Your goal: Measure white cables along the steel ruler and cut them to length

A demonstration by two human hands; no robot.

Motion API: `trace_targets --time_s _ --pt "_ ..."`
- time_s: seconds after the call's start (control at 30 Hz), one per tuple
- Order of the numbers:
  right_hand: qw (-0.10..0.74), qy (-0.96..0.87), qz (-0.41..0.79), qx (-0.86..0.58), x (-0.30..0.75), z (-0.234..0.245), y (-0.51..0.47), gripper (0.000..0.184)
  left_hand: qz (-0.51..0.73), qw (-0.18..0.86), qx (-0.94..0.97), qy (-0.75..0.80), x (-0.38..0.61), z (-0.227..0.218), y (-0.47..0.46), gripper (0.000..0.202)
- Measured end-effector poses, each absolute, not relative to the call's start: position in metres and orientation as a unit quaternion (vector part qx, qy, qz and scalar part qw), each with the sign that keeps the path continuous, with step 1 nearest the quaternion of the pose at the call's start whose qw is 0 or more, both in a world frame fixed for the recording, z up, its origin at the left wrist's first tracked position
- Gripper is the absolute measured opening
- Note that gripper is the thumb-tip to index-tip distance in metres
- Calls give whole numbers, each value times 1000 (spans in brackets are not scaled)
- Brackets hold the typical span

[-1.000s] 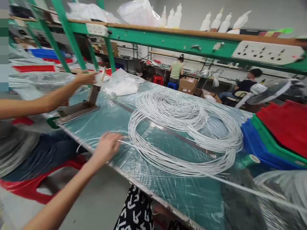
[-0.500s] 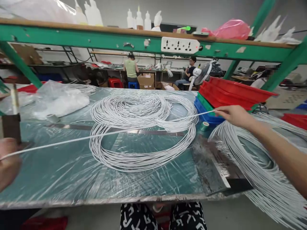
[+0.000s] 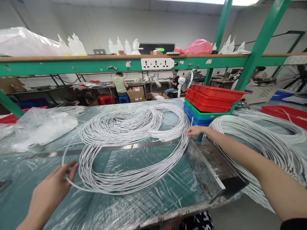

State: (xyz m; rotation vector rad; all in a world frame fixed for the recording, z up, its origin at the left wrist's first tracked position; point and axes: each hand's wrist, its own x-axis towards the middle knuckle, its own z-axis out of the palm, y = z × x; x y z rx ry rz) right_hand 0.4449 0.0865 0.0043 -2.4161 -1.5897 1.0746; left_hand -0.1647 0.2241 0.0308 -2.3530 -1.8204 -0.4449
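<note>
My left hand [image 3: 54, 183] is at the left of the table, thumb and fingers pinched round a white cable [image 3: 78, 186] that bends in a loop beside the front coil. On the right, my right hand [image 3: 195, 131] grips white cable at the edge of that coil, and a short cable end sticks up above the fingers. The front coil [image 3: 134, 183] of white cable lies as a wide ring on the plastic-covered table [image 3: 100, 212]. Behind it a thicker coil [image 3: 115, 126] overlaps a smaller ring of cable [image 3: 181, 118].
Stacked red, green and blue trays [image 3: 211, 99] stand behind my right hand. An angled metal block [image 3: 211, 172] sits at the front right edge, beside a large cable bundle [image 3: 259, 150]. A steel ruler [image 3: 141, 145] runs under the coils. Plastic bags [image 3: 48, 127] lie left.
My left hand has moved right to the front coil, and my right hand has come down to its right edge. The cable stretched straight between them now curves round the coil. The view has shifted.
</note>
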Motion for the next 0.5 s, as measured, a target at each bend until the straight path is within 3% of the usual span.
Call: trace_targets --time_s 0.13,0.3,0.5 --pt "-14 -509 370 -777 434 -6 98 24 -132 13 -807 -576 -161 18 232 44" --pt "-41 -491 412 -766 438 -4 94 38 -128 -3 -827 -548 -190 -10 258 40" --pt "100 -585 361 -719 422 21 93 39 -28 1 -835 -550 -204 -14 266 51"
